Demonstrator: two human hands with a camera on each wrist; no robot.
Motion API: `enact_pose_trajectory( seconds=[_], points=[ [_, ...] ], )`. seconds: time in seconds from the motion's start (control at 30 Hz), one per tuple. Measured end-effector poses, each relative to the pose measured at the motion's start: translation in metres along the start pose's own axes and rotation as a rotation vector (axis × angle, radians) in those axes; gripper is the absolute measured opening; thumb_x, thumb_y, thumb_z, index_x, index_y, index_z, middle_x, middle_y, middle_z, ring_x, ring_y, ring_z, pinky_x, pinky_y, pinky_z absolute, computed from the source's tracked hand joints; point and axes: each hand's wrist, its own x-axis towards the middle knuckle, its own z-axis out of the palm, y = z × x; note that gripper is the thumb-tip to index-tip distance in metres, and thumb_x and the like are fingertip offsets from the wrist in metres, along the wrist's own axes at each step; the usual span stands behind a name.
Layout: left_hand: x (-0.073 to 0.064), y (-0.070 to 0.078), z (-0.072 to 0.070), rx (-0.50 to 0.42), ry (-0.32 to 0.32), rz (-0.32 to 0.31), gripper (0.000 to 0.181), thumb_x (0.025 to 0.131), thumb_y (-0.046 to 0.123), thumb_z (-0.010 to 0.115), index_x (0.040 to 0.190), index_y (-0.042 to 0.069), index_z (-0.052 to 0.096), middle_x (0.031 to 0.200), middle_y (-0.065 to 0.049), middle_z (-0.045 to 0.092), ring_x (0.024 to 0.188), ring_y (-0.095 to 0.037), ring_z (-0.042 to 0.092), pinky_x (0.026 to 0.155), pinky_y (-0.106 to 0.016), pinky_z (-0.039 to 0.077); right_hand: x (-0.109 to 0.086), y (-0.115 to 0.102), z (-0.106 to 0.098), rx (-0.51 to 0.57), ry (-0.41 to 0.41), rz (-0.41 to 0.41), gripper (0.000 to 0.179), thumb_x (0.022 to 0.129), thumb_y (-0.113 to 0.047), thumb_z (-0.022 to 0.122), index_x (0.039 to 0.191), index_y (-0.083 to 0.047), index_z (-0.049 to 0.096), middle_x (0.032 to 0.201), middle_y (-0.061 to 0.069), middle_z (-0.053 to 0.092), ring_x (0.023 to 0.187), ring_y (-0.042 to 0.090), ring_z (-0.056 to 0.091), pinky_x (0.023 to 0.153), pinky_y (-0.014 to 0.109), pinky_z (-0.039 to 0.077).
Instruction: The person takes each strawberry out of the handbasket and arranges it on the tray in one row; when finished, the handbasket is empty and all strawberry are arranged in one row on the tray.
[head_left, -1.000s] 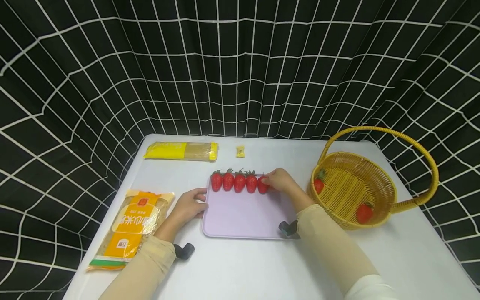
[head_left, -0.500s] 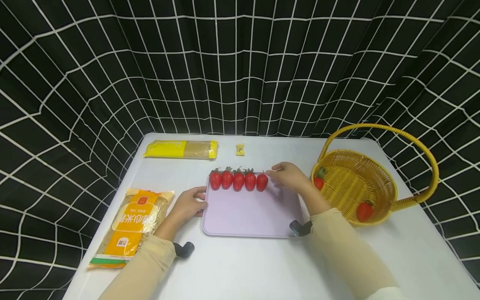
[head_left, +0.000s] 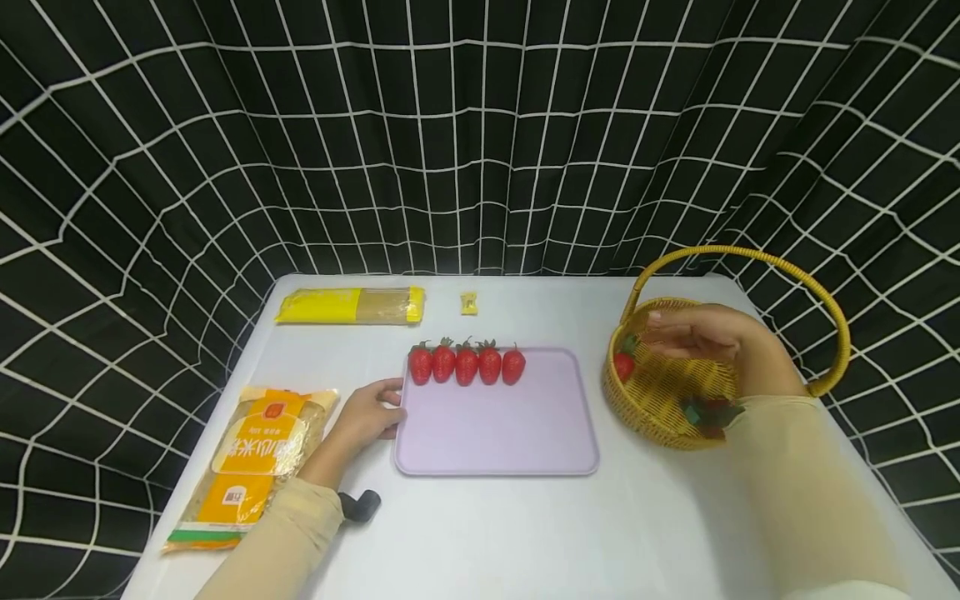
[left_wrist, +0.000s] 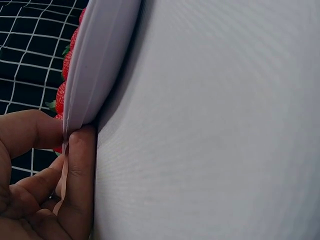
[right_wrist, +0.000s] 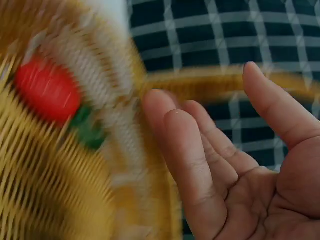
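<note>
My left hand (head_left: 367,414) pinches the left rim of a pale purple tray (head_left: 495,425) between thumb and fingers, as the left wrist view confirms at the tray's edge (left_wrist: 102,65). Along the tray's far edge several strawberries (head_left: 466,367) stand in a row from the left corner, leaves pointing away. Over the yellow wicker basket (head_left: 628,407), my right hand (head_left: 712,329) hovers with loosely bent fingers and nothing in them. One strawberry (head_left: 623,365) lies at the basket's left side. My right wrist mostly covers another. The right wrist view shows a blurred strawberry (right_wrist: 47,90) inside.
The basket's tall handle (head_left: 757,254) arches above my right hand. A yellow packet of noodles (head_left: 348,306) and a small yellow wrapped piece (head_left: 468,303) lie at the back. An orange-labelled bag (head_left: 251,462) lies left of my left forearm. A black gridded curtain (head_left: 480,150) surrounds the white table.
My right hand has let go of the rightmost strawberry in the row and moved right, from the tray to above the basket. The left hand has stayed on the tray rim.
</note>
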Motion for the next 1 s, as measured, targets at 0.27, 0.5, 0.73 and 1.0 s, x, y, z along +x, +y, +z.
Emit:
enact_pose_trajectory(
  seconds=[0.27,0.5,0.73,1.0],
  points=[
    [-0.004,-0.015,0.002,-0.004,0.005,-0.009,0.06,0.081,0.003,0.067,0.139,0.01,0.054,0.112,-0.012,0.059,0.081,-0.021,0.064,0.065,-0.03,0.061,0.024,0.051,-0.028,0.142,-0.095,0.251,0.029,0.105,-0.021,0.046,0.105,-0.002,0.068,0.113,0.021,0.067,0.104,0.029,0.067,0.098,0.038,0.05],
    [-0.003,-0.014,0.004,-0.026,0.022,0.007,0.059,0.08,0.004,0.068,0.137,0.011,0.056,0.11,-0.011,0.06,0.08,-0.022,0.064,0.064,-0.03,0.062,0.03,0.058,-0.022,0.053,-0.138,0.27,0.032,0.103,-0.016,0.05,0.121,0.009,0.059,0.116,0.026,0.064,0.106,0.034,0.065,0.103,0.044,0.044],
    [-0.003,-0.015,0.004,-0.039,0.022,-0.01,0.062,0.077,0.002,0.068,0.137,0.011,0.056,0.109,-0.011,0.06,0.079,-0.022,0.064,0.063,-0.03,0.061,0.044,0.05,-0.004,-0.031,-0.189,0.33,0.029,0.102,-0.013,0.052,0.116,0.01,0.063,0.104,0.021,0.07,0.095,0.027,0.07,0.098,0.039,0.05],
    [0.001,-0.006,0.001,-0.041,0.023,0.013,0.062,0.078,0.003,0.068,0.138,0.012,0.055,0.111,-0.011,0.06,0.08,-0.022,0.064,0.064,-0.03,0.062,0.063,0.039,0.009,-0.103,-0.204,0.391,0.021,0.101,-0.012,0.052,0.096,0.001,0.067,0.088,0.012,0.07,0.082,0.018,0.07,0.091,0.03,0.055]
  ],
)
